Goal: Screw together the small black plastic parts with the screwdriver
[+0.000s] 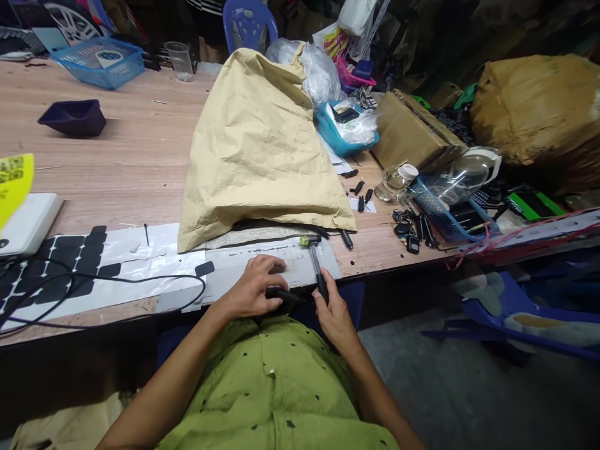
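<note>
My right hand (336, 315) is wrapped round the black grip of a small hammer (314, 255). Its metal shaft points away from me, and the yellowish head lies over the grey board (229, 275) at the table's front edge. To the left, my left hand (257, 289) has its fingers curled on a dark, elongated object (287, 294) at that edge. Part of this object is hidden by the fingers, and its kind is unclear. A large tan paper bag (262, 150) lies just beyond both hands, with a black edge showing beneath it.
Black key fobs (412, 244) lie at the right near a blue basket (435, 212) and a clear jar (396, 182). Black cables (140, 277) cross white sheets with black pads at the left. Farther back are a purple tray (75, 119) and another blue basket (100, 62).
</note>
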`<state>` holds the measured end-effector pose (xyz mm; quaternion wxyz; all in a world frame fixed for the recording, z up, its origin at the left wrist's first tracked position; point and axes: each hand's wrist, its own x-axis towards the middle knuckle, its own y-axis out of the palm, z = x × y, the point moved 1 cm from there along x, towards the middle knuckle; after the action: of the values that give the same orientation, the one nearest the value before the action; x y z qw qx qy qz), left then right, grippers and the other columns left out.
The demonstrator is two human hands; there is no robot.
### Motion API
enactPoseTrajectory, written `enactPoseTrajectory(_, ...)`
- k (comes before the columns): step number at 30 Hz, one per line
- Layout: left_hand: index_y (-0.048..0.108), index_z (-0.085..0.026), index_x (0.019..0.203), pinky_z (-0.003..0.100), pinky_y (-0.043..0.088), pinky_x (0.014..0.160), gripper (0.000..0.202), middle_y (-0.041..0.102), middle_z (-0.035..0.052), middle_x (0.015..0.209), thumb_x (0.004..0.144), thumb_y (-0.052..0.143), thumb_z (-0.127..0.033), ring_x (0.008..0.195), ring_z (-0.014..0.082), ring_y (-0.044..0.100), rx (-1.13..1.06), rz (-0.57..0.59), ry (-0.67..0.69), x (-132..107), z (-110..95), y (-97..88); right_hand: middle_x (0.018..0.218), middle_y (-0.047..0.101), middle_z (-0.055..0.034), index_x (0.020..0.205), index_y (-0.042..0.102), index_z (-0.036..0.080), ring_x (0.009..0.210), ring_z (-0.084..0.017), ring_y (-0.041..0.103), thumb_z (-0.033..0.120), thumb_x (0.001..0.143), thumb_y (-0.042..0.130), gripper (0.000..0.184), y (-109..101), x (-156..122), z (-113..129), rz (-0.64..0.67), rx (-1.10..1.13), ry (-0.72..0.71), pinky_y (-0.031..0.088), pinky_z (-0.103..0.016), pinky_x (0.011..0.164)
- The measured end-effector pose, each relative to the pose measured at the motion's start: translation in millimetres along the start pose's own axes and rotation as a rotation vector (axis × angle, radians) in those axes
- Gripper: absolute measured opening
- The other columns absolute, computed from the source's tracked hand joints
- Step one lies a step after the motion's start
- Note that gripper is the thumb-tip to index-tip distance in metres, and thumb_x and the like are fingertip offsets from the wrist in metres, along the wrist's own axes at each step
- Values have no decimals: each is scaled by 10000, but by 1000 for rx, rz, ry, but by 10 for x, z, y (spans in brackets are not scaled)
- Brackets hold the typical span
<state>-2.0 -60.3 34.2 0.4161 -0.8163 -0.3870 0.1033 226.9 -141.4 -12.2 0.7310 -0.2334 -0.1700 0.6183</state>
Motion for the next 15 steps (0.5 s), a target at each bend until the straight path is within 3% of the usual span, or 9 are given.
enactPoseTrajectory(5,760,-241,949,558,370,1078,231,522,112,1455,721,798,-255,1310,385,435,126,48,39,-180,-126,92,1359,669,-91,1535,444,228,1206,-261,649,360,946,484,605,-24,5,78,10,-4,-3,552,-414,998)
enactPoseTrajectory(8,738,-246,995,504,432,1044,246,604,102,1349,764,774,-323,1240,336,516,72,13,18,-128,-69,18,1459,609,-79,1520,465,231,1328,-244,586,370,948,485,589,-35,18,108,9,12,-13,499,-397,1092)
enactPoseTrajectory(11,705,-225,1067,420,508,918,218,679,91,1125,898,616,-331,1040,265,608,95,-150,-153,36,93,-168,1490,586,-80,1511,480,226,1373,-232,556,365,942,495,586,-31,31,104,11,32,0,464,-377,1137)
enactPoseTrajectory(13,693,-202,1109,423,517,867,254,672,107,1070,935,545,-313,984,277,609,228,-302,-334,165,220,-314,1491,586,-84,1512,479,218,1374,-230,557,356,938,498,591,-23,37,91,14,41,4,456,-382,1148)
enactPoseTrajectory(15,698,-184,1113,457,510,865,267,656,130,1062,927,542,-296,1001,317,597,380,-370,-488,279,335,-430,1496,582,-87,1514,478,212,1380,-228,552,351,935,501,596,-14,41,78,13,49,2,449,-385,1157)
